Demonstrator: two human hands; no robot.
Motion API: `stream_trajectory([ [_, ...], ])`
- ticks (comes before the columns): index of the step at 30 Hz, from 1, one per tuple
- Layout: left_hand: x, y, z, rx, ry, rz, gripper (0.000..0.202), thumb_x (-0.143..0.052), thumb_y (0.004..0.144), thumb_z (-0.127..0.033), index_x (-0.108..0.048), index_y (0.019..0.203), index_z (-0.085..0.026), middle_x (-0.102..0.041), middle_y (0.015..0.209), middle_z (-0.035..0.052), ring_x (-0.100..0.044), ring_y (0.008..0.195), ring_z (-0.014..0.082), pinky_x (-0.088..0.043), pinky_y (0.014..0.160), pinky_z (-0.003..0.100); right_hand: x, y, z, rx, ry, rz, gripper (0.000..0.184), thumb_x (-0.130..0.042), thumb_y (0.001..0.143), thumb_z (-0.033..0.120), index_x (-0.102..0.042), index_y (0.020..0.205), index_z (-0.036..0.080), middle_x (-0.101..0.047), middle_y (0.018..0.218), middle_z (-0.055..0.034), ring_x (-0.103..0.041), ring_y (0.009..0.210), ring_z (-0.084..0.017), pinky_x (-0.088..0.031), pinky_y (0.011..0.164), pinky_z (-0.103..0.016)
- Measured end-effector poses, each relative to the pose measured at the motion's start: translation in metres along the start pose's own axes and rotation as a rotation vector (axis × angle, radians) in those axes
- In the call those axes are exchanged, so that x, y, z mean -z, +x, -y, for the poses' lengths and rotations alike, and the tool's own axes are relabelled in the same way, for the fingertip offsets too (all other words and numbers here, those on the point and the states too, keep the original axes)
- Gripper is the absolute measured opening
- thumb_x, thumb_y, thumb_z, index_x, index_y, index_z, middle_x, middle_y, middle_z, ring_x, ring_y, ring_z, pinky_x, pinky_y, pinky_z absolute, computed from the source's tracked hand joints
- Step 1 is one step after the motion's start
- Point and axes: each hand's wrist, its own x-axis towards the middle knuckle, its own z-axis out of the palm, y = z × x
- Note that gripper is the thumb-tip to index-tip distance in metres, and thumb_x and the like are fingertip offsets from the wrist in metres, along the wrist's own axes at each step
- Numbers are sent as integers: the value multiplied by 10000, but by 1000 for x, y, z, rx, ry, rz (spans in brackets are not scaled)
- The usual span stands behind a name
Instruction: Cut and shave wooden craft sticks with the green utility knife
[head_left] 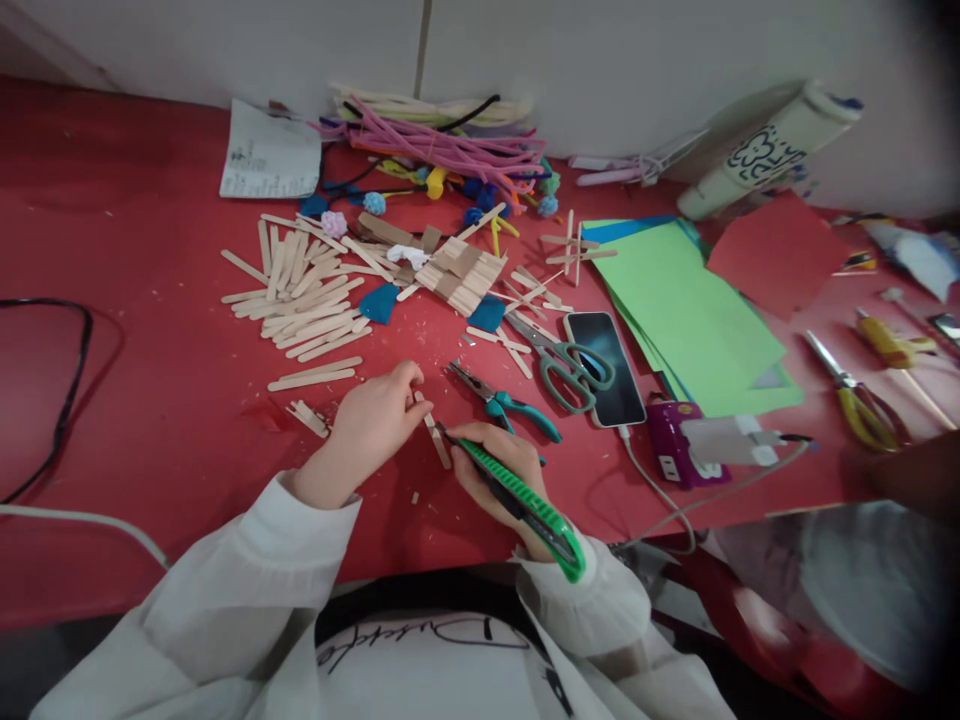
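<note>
Red surface (150, 400), ends cut off. Two hands: right hand (484, 494) closed round one green-and-black plastic cutter (521, 485); left hand (371, 425) half-curled, can't tell if gripping. One teal-handled metal pliers (498, 402) beyond right hand, partly hidden. One flat pale wooden stick (438, 446) between hands, by left thumb.

Craft wkspc (135, 260) (sticks (311, 310), scissors (556, 351)).

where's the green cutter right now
In the head view, the cutter is in the right hand, just right of centre, its tip at the stick by the left hand's thumb.
</note>
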Motion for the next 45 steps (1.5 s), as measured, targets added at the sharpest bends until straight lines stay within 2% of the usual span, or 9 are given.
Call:
stream_trajectory([
  [5, -1, -2, 0, -21, 21, -10, 83, -586, 808, -259, -538, 846, -202, -641, 833, 0, -605, 767, 163, -331, 551, 244, 0, 0, 4, -46, -9, -40, 152, -537, 805, 139, -594, 914, 228, -694, 758, -21, -657, 624, -127, -525, 604, -229],
  [11, -5, -2, 2, -44, 83, -63, 113, -597, 806, -267, -536, 876, -203, -631, 888, 8, -612, 817, 173, -342, 568, 245, -1, 1, 3, -48, 28, -21, 157, -544, 797, 126, -605, 908, 218, -694, 760, -22, -654, 623, -121, -522, 608, -221],
  [19, -4, -2, 0, -28, 108, -37, 91, -584, 820, -264, -552, 885, -209, -642, 887, 9, -616, 818, 169, -358, 574, 246, -2, 1, 1, -46, 41, 2, 157, -540, 802, 143, -609, 918, 223, -704, 773, -29, -666, 639, -136, -528, 616, -234],
  [38, -4, -3, -1, -39, 146, -56, 97, -595, 824, -279, -549, 862, -203, -640, 869, 3, -610, 801, 176, -333, 568, 256, -2, 0, 1, -11, 3, -11, 182, -548, 797, 106, -585, 927, 228, -699, 772, -19, -662, 655, -129, -525, 629, -228],
  [45, -5, -3, 1, -74, 191, -112, 125, -626, 805, -292, -551, 847, -201, -631, 857, 3, -598, 810, 174, -345, 582, 255, -2, 2, 1, 13, 9, -16, 176, -535, 799, 94, -586, 924, 207, -694, 759, -19, -657, 637, -116, -522, 615, -207],
])
